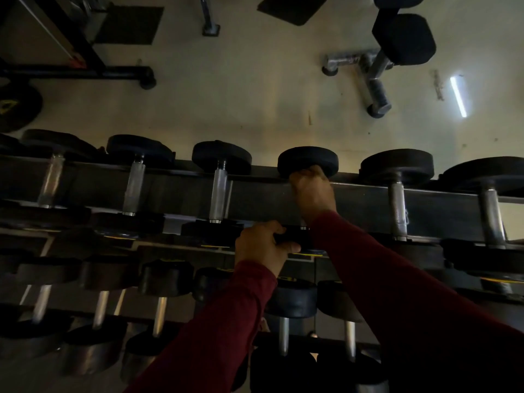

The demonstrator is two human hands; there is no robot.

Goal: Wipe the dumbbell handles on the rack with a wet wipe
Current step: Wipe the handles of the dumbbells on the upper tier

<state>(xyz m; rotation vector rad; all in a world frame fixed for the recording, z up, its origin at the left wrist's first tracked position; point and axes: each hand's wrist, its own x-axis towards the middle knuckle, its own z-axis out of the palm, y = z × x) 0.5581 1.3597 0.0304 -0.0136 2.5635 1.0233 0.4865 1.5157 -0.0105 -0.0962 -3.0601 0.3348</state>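
Nearest the camera, two dark red sleeves [397,293] reach up and away over the lower tier of the rack [368,205], where small dumbbells with black heads and bright bare handles lie side by side in dim light. Just beyond them the left hand [262,246] has its grip closed on the near black head [297,241] of one dumbbell on the upper tier: fingers curl over the top of the head and the thumb lies along its front edge. A yellow mark shows on the face of that head, below the thumb.

Further up the same dumbbell [307,161], the right hand [312,191] is wrapped round the handle, fingers curled tight, knuckles right against the far round head. The handle itself is almost wholly hidden inside that grip; only a short bright stub shows at its near end, between the two hands. The wet wipe cannot be made out; whether it lies under the right hand's fingers I cannot tell.

To either side on the same tier lie neighbouring dumbbells, well apart from one another, each with a silvery knurled handle [219,191] crossing the dark rail and a black disc-shaped head at both ends. The ones to the right are bigger.

Beyond the rack lies a pale floor [255,95] with a bright streak of reflected light at the right, the metal foot and black pads of a bench [402,38], and a dark frame at the far left
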